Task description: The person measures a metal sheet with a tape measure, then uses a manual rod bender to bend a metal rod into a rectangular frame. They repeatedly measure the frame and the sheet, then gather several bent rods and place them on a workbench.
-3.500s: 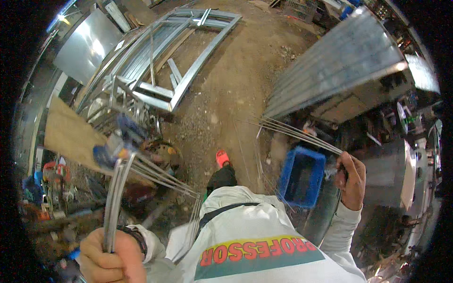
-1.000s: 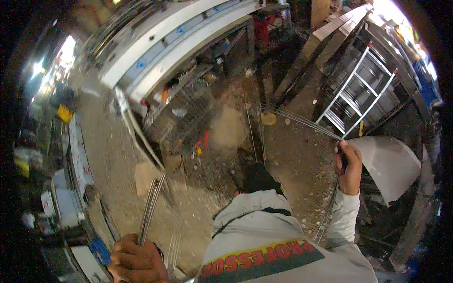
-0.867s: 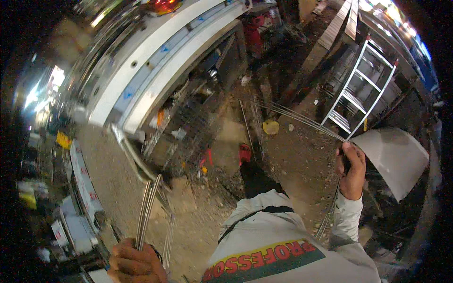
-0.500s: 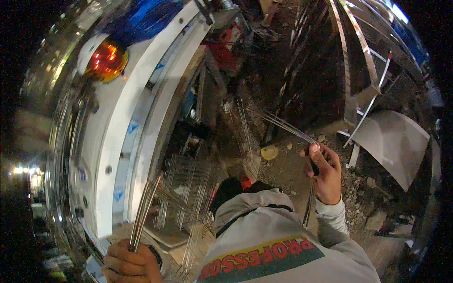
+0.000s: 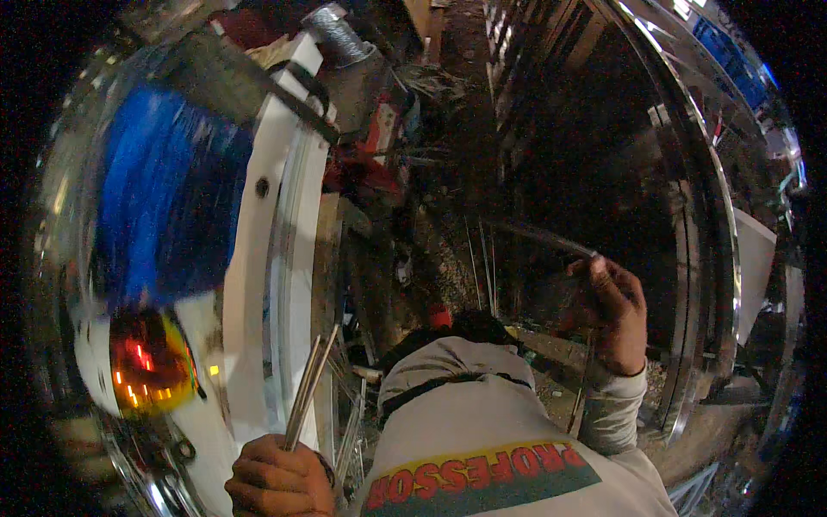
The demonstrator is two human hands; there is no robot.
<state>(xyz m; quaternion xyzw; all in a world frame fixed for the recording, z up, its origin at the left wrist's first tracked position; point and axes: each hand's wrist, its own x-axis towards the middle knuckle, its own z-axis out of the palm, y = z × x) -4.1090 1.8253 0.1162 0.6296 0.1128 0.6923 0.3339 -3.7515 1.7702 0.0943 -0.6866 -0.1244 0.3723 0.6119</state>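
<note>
My left hand (image 5: pixel 280 478), low and left of centre, is closed in a fist around a few thin metal rods (image 5: pixel 310 388) that stick up from it. On the right, my raised right hand (image 5: pixel 618 310) pinches the end of some thin metal wires (image 5: pixel 551 237) between thumb and fingers. These wires stretch away leftward over dark ground, blurred and hard to count. Its lower fingers lie partly in shadow. Several more thin rods (image 5: pixel 349 431) show beside my left wrist, between it and my light grey shirt.
To the left runs a long white beam (image 5: pixel 297 215), beside a blue bundle (image 5: pixel 164 198) and a rounded object with an orange mirrored visor (image 5: pixel 151 366). A silver coil (image 5: pixel 340 39) and red equipment (image 5: pixel 379 142) sit farther ahead. Metal bars (image 5: pixel 689 233) and a pale sheet (image 5: pixel 758 267) are at right.
The view has shifted forward along the white beam, so the blue bundle and orange visor appear lower. Both hands keep hold of their metal pieces; the right one appears slightly farther right.
</note>
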